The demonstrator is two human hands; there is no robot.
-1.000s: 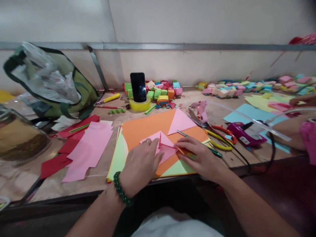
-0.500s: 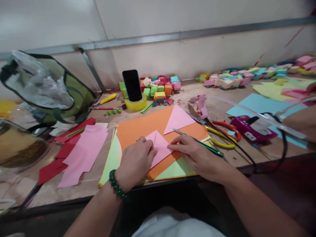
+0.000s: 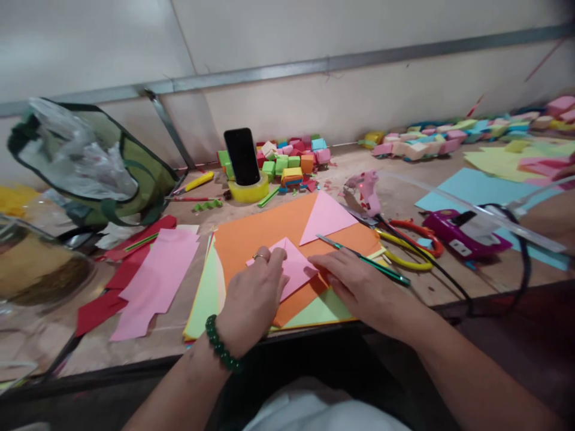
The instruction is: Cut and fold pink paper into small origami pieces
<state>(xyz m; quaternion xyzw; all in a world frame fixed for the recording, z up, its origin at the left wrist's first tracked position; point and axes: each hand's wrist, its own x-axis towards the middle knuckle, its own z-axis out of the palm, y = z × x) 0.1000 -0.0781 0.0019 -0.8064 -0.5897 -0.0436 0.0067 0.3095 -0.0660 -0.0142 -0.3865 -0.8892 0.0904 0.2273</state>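
Note:
A small folded pink paper (image 3: 297, 269) lies on the orange sheet (image 3: 251, 230) in front of me. My left hand (image 3: 258, 293) is on its left side, fingers bent and closed, holding it down. A ring and a green bead bracelet (image 3: 220, 347) are on that hand and wrist. My right hand (image 3: 363, 284) rests at the paper's right corner, its fingers stretched out and not gripping it. Just behind the right hand lies a green utility knife (image 3: 381, 269), blade toward the left. A pink paper triangle (image 3: 326, 216) lies flat farther back on the orange sheet.
At left are cut pink paper (image 3: 159, 281), red scraps (image 3: 101, 308) and a green bag (image 3: 148, 185). Behind stand a phone (image 3: 242, 157) in a tape roll (image 3: 248, 190) and paper cubes (image 3: 287, 161). At right are a pink glue gun (image 3: 369, 191), scissors (image 3: 406, 257) and another person's arm (image 3: 550, 218).
My right fingers have loosened from the paper's corner and lie straighter. My left fingers have shifted slightly on the folded paper. The whole view has moved a little.

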